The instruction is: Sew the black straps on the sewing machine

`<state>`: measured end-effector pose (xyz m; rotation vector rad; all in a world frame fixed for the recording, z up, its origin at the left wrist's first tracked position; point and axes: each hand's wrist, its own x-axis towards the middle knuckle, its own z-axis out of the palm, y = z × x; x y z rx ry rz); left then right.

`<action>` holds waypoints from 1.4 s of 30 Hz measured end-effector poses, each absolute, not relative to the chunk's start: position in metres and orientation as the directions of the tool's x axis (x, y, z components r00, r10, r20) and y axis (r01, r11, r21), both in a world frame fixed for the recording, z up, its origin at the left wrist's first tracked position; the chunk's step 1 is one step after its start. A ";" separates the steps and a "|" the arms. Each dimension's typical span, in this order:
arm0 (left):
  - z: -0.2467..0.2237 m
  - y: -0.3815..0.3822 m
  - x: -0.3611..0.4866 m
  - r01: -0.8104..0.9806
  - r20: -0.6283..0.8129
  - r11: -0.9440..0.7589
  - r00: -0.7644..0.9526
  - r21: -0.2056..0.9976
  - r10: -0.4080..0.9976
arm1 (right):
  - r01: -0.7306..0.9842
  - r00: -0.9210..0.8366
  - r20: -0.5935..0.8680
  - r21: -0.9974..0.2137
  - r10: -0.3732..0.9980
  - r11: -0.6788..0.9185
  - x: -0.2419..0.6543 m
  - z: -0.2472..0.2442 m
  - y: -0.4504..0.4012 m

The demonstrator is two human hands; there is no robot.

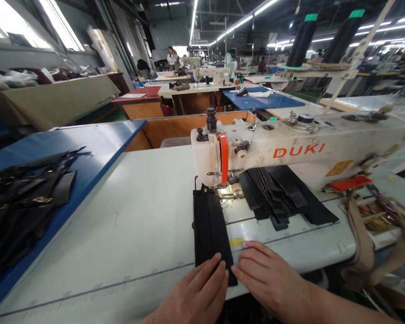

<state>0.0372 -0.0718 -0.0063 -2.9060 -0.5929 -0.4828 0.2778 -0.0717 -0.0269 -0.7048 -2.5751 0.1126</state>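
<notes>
A long black fabric piece (211, 225) lies flat on the sewing machine bed, its far end under the presser foot area of the white sewing machine (256, 144). My left hand (199, 290) is on the near end of this piece, fingers together and pressed on it; the thumb is hidden. Just to the right, my right hand (273, 276) rests on the table with fingers loosely stretched out, the lowest fingertips at the fabric's right edge. Beneath the machine arm, a stack of black strips (273, 195) is fanned out.
Black strap pieces with metal fittings (37, 193) are heaped on the blue table (97, 139) at left. A printed ruler (128, 284) runs along the near table edge. Black thread cones (302, 42) stand behind the machine. A parts tray (378, 216) sits at right.
</notes>
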 end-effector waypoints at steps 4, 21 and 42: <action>-0.013 -0.068 0.039 0.422 0.384 -0.903 0.849 -0.078 0.363 | 0.453 -0.760 0.407 -0.225 0.506 0.862 0.277 -0.025 -0.069; -0.004 0.006 0.037 0.429 0.418 -0.901 0.832 -0.064 0.366 | 0.594 -0.733 0.302 -0.154 0.610 0.790 0.261 -0.010 0.000; -0.016 0.086 0.036 0.572 0.471 -0.820 0.720 0.014 0.510 | 0.733 -0.563 0.442 -0.123 0.698 0.669 0.248 -0.009 0.033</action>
